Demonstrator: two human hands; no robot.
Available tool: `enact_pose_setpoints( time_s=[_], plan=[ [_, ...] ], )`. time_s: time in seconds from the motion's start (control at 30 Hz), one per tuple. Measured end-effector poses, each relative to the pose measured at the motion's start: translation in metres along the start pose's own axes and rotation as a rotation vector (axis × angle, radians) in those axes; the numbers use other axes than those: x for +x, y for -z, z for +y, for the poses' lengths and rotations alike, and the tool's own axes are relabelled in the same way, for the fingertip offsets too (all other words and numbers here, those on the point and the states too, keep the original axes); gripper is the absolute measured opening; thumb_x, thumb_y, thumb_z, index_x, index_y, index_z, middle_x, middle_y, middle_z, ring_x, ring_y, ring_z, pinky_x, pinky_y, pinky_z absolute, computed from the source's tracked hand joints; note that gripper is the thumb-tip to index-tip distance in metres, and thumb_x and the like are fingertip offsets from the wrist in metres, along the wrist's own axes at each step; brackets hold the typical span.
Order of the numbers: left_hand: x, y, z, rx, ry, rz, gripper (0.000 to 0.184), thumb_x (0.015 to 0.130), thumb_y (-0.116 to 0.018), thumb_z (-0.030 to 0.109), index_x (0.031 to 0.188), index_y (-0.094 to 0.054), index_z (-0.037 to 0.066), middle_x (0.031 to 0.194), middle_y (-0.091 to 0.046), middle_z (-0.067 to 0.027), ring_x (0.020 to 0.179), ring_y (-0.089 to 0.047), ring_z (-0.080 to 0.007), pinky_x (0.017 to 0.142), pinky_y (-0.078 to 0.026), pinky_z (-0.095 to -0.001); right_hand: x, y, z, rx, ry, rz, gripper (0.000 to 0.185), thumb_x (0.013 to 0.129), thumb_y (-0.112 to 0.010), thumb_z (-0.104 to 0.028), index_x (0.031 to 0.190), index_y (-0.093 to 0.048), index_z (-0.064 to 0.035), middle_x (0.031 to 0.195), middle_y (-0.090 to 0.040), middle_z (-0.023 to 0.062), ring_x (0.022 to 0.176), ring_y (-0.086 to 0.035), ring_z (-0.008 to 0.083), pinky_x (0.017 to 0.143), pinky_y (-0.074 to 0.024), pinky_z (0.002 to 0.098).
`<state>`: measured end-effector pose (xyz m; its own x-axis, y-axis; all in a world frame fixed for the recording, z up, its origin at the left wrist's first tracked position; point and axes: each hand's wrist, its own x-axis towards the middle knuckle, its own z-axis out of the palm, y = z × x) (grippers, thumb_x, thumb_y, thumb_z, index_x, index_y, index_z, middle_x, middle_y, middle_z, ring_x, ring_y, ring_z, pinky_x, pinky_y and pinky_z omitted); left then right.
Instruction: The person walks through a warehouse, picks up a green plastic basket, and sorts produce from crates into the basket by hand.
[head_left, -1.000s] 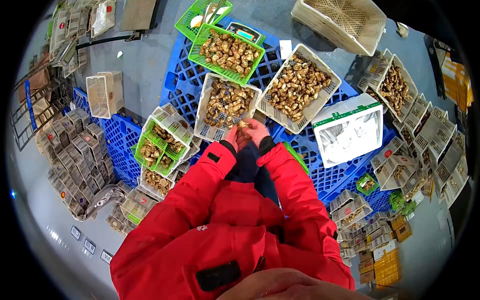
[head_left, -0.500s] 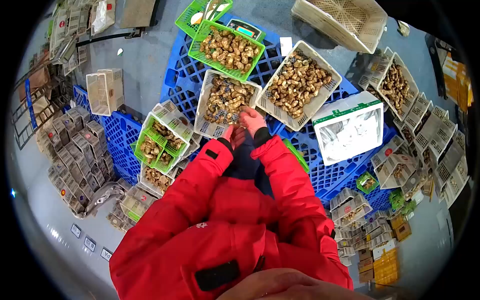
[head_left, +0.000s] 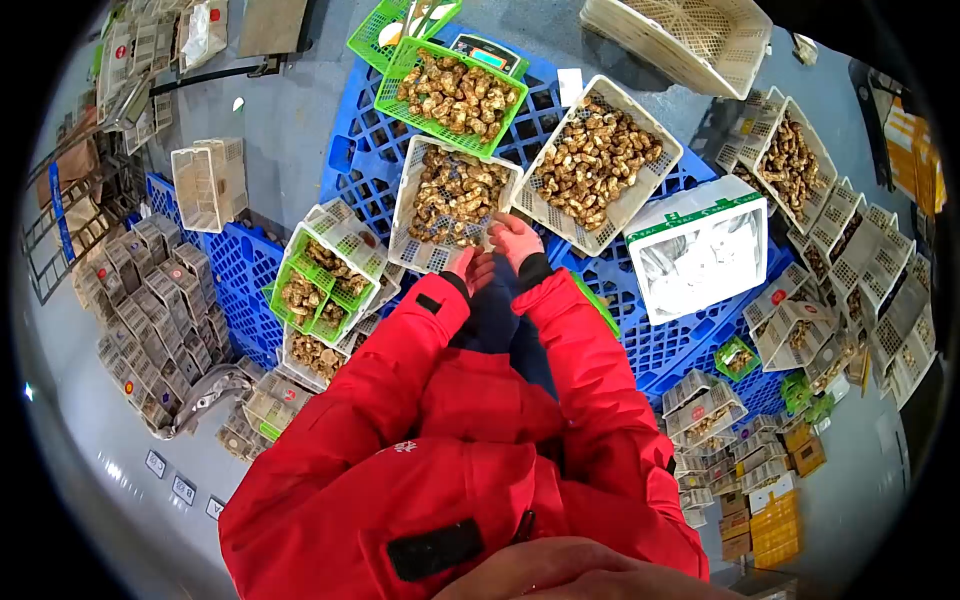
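Observation:
My left hand [head_left: 474,268] and my right hand [head_left: 514,241] are close together at the near right corner of a white mesh basket [head_left: 412,255]. Stubby brown-and-white mushrooms [head_left: 460,192] lie heaped in it. The fingers of both hands are curled; anything between them is too small or hidden to make out. Beyond this basket stands a green basket [head_left: 405,115] of mushrooms [head_left: 458,92]. To the right, a tilted white basket [head_left: 648,197] holds more mushrooms [head_left: 598,155].
Blue plastic pallets [head_left: 355,160] lie under the baskets. A scale [head_left: 490,55] with a lit display stands at the back. On the right is a white foam box [head_left: 700,250] with a green-edged rim. A white crate with green baskets [head_left: 315,285] stands left, and stacked crates [head_left: 160,310] line the floor.
My right hand has moved slightly right and down, away from the basket's rim. My left hand stays nearly in place. The camera view has shifted a little.

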<state>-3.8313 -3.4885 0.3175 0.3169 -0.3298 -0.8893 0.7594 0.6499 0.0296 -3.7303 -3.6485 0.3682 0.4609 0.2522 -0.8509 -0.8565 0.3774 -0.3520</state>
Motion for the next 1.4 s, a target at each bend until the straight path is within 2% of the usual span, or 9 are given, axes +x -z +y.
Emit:
enact_pose_setpoints(
  time_s=[0.37,0.9,1.0,1.1,1.17,1.23,1.27,1.33,1.4],
  plan=[
    [-0.028,-0.042,0.018,0.082,0.016,0.157,0.034,0.08,-0.051,0.037,0.102,-0.047,0.012,0.089,-0.055,-0.0023,0.077,-0.055,-0.017,0.066,-0.047,-0.0302,-0.02,-0.052,-0.076,0.395,0.17,-0.371,0.071,0.081,-0.054,-0.029,0.134,-0.009,-0.0144,0.125,-0.034,0.0152,0.106,-0.044,0.027,0.086,-0.0376,0.0344],
    [-0.016,-0.02,0.014,0.051,0.005,0.146,0.036,0.08,-0.053,0.037,0.105,-0.047,0.011,0.092,-0.055,-0.0025,0.078,-0.054,-0.0169,0.071,-0.048,-0.0316,-0.023,-0.058,-0.082,0.347,0.159,-0.397,0.069,0.082,-0.053,-0.031,0.134,-0.012,-0.0136,0.124,-0.035,0.0156,0.104,-0.046,0.027,0.086,-0.0387,0.0355],
    [-0.022,-0.034,0.016,0.05,-0.012,0.214,0.031,0.081,-0.05,0.036,0.101,-0.049,0.011,0.085,-0.054,-0.0014,0.068,-0.052,-0.0149,0.06,-0.047,-0.0297,-0.021,-0.057,-0.081,0.397,0.155,-0.42,0.069,0.082,-0.053,-0.032,0.134,-0.012,-0.0131,0.124,-0.035,0.0152,0.104,-0.045,0.0272,0.086,-0.0384,0.0361],
    [-0.015,-0.033,0.023,-0.085,0.033,-0.079,0.029,0.083,-0.046,0.038,0.097,-0.051,0.012,0.066,-0.047,0.002,0.05,-0.04,-0.0115,0.044,-0.035,-0.0254,-0.004,-0.056,-0.072,0.378,0.117,-0.29,0.071,0.08,-0.055,-0.032,0.134,-0.012,-0.0128,0.128,-0.03,0.0154,0.107,-0.042,0.0296,0.088,-0.0362,0.0374],
    [-0.024,-0.046,0.026,-0.041,0.055,0.127,0.03,0.084,-0.044,0.04,0.093,-0.051,0.014,0.057,-0.036,0.0041,0.045,-0.031,-0.0098,0.04,-0.026,-0.0236,-0.004,-0.055,-0.071,0.399,0.167,-0.302,0.074,0.079,-0.057,-0.033,0.134,-0.012,-0.0129,0.131,-0.026,0.0139,0.108,-0.04,0.0298,0.089,-0.0352,0.0375],
    [-0.029,-0.046,0.042,-0.117,0.218,-0.024,0.033,0.084,-0.041,0.045,0.094,-0.053,0.016,0.05,-0.024,0.0065,0.039,-0.023,-0.008,0.037,-0.019,-0.0216,-0.016,-0.07,-0.09,0.407,0.117,-0.43,0.067,0.078,-0.057,-0.03,0.132,-0.02,-0.0138,0.12,-0.039,0.011,0.101,-0.046,0.0246,0.082,-0.039,0.0352],
    [-0.035,-0.061,0.045,0.141,0.151,0.214,0.037,0.083,-0.039,0.049,0.097,-0.053,0.017,0.049,-0.028,0.0076,0.037,-0.022,-0.0084,0.036,-0.018,-0.0226,-0.023,-0.075,-0.098,0.426,0.102,-0.499,0.061,0.078,-0.056,-0.027,0.13,-0.025,-0.0154,0.111,-0.047,0.0086,0.095,-0.05,0.0217,0.077,-0.0416,0.0339],
    [-0.029,-0.049,0.054,0.131,0.171,0.243,0.045,0.081,-0.037,0.054,0.1,-0.053,0.016,0.049,-0.031,0.0063,0.034,-0.022,-0.0092,0.035,-0.019,-0.0233,-0.016,-0.066,-0.098,0.084,0.043,-0.23,0.058,0.081,-0.053,-0.025,0.13,-0.025,-0.0107,0.107,-0.051,0.0105,0.089,-0.051,0.0182,0.075,-0.0428,0.032],
    [-0.044,-0.083,0.063,0.248,-0.075,0.323,0.048,0.081,-0.035,0.056,0.098,-0.053,0.015,0.055,-0.042,0.0035,0.037,-0.031,-0.0103,0.035,-0.026,-0.0241,-0.001,-0.055,-0.079,0.269,0.083,-0.282,0.05,0.081,-0.053,-0.022,0.125,-0.034,-0.0101,0.096,-0.057,0.0072,0.074,-0.053,0.0147,0.064,-0.0447,0.028]
  ],
)
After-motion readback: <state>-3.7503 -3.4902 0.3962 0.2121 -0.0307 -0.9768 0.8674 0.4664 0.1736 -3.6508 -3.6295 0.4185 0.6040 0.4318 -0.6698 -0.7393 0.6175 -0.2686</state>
